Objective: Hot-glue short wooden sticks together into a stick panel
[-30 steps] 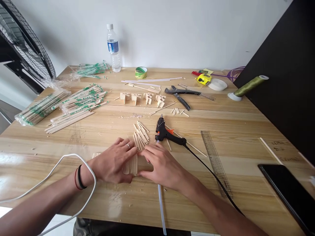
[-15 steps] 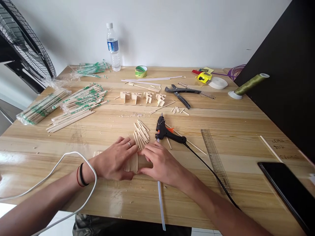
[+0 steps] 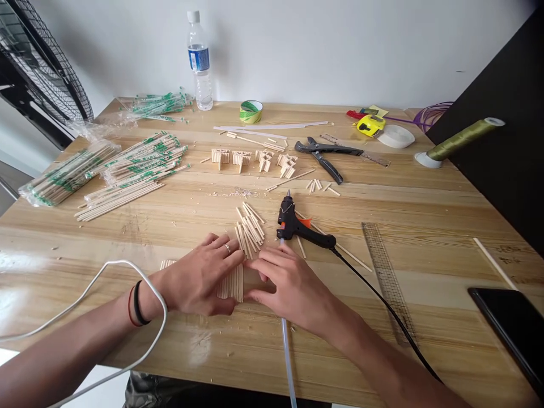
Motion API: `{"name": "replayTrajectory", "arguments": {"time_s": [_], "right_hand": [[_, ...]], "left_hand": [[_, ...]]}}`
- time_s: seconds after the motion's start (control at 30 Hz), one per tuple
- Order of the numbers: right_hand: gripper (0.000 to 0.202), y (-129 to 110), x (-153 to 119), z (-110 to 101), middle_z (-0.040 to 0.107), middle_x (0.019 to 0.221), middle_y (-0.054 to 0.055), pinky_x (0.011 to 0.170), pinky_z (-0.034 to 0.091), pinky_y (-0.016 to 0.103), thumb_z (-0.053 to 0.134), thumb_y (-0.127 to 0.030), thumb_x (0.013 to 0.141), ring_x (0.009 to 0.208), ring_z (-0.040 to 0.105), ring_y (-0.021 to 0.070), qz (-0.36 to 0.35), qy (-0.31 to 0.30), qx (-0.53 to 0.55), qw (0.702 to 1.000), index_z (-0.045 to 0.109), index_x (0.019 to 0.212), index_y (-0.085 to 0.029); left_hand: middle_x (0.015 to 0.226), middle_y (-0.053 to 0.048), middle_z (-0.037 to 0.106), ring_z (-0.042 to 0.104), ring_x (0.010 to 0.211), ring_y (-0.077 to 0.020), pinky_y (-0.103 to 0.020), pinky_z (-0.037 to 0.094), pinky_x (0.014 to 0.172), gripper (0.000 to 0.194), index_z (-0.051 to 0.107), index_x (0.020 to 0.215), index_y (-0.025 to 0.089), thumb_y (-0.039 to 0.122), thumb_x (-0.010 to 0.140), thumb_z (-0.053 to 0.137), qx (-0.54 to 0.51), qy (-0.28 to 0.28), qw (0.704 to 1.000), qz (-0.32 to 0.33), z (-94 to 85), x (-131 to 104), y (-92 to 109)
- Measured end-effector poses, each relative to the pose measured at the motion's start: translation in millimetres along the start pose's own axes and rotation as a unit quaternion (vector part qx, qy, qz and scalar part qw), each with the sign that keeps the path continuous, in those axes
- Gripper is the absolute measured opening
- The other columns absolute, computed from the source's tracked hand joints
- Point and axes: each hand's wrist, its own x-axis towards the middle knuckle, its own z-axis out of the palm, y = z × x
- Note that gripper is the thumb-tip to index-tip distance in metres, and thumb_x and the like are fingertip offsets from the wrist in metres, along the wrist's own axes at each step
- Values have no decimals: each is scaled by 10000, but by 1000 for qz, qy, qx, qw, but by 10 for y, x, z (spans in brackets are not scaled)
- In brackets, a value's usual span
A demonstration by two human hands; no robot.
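A row of short wooden sticks (image 3: 235, 283) lies side by side on the table, partly hidden under my left hand (image 3: 199, 277), which rests over it with fingers spread. My right hand (image 3: 284, 277) is at the row's right end, thumb and fingertips apart at its near and far corners. More sticks of the row show left of my left wrist. Just beyond my hands is a loose pile of cut sticks (image 3: 250, 229). A black glue gun (image 3: 297, 226) lies beyond my right hand, its clear glue stick (image 3: 288, 357) running out below that hand.
Four small stick assemblies (image 3: 241, 160) stand farther back, near black cutters (image 3: 325, 153). Wrapped stick bundles (image 3: 68, 173) lie left, a bottle (image 3: 199, 68) behind. A ruler (image 3: 387, 277) and phone (image 3: 510, 328) are right. A white cable (image 3: 157, 294) crosses my left wrist.
The view has shifted slightly, so the table's items sit a little differently in the picture. Both hands keep nearly the same places at the row of sticks.
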Motion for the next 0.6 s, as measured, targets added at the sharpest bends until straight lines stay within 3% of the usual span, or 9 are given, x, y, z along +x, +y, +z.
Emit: {"name": "replayTrajectory", "arguments": {"time_s": [0.6], "right_hand": [[357,-29,-4,47,639,733,-36,777,399,326,957,-52,624,678,586,159,38,9,36,999,660,785,-169]], "left_hand": [[1162,-155,622,546,1071,-343,-506,429,960,444,574,1132,116,362,808,751,-17,7,1000,5,37,-1,-8]]}}
